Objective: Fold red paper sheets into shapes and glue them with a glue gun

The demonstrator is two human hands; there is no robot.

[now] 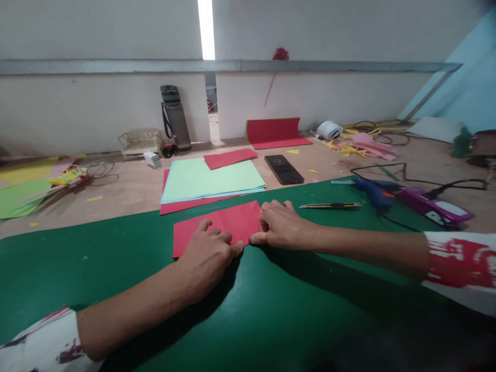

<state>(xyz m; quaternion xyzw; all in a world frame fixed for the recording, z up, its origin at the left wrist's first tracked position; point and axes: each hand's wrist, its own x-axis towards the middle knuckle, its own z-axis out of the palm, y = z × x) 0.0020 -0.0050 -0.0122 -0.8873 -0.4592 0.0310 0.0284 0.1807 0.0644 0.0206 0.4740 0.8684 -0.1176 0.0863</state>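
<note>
A folded red paper sheet (225, 223) lies on a green cutting mat (116, 258). My left hand (207, 253) rests on its near edge with the fingers pressed flat on the paper. My right hand (281, 225) pinches the paper's right end, fingers curled onto the fold. Both forearms reach in from the near side, in white sleeves with red print.
Behind the mat lie a stack of light green, blue and red sheets (211, 181), a black phone (284, 169), a yellow utility knife (331, 205), a blue glue gun (374, 191) with cables, a dark water bottle (176, 119), and paper scraps (360, 144) by the wall.
</note>
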